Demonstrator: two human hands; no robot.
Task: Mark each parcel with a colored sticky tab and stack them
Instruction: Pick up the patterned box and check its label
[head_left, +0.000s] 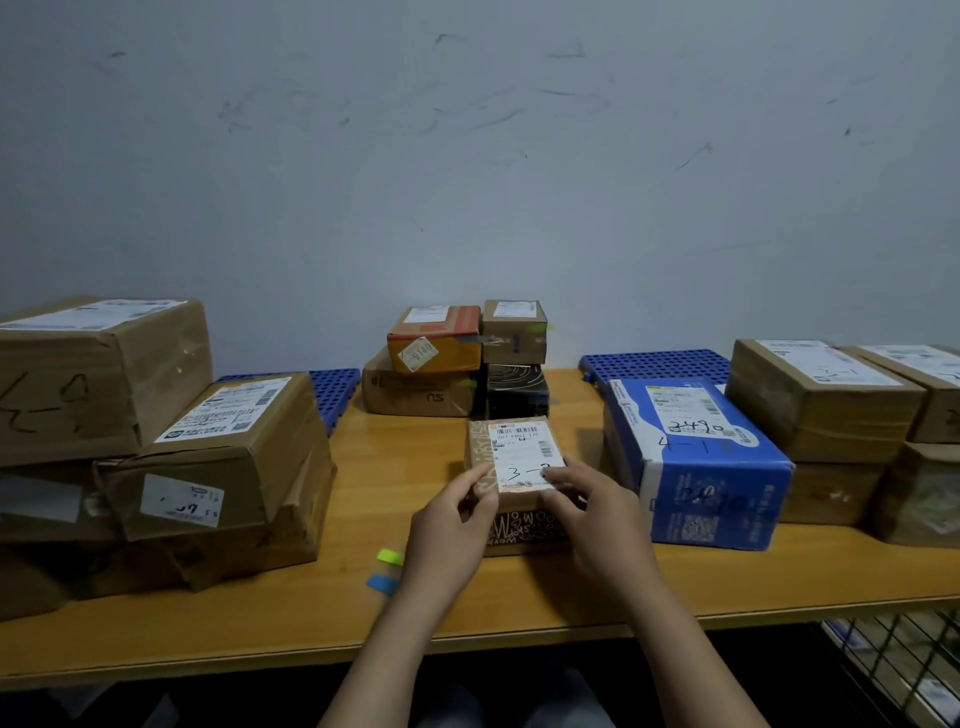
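**While both hands grip it, the small parcel lies lengthwise**

Because its long axis runs from 6 to 12 o'clock, the small parcel (514, 462) points away from the person, white label up and readable from the near side. It lies at the middle of the wooden table (519, 603). The left hand (452, 525) curls round its near-left corner, thumb on top. The right hand (592, 514) clasps the near-right corner, one fingertip pressing the label. A green tab (390, 556) and a blue tab (382, 582) lie at 8 o'clock from the parcel, just beside the left wrist. A stack of four boxes (457, 358) stands at 12 o'clock, and a blue box (701, 467) at 3 o'clock.
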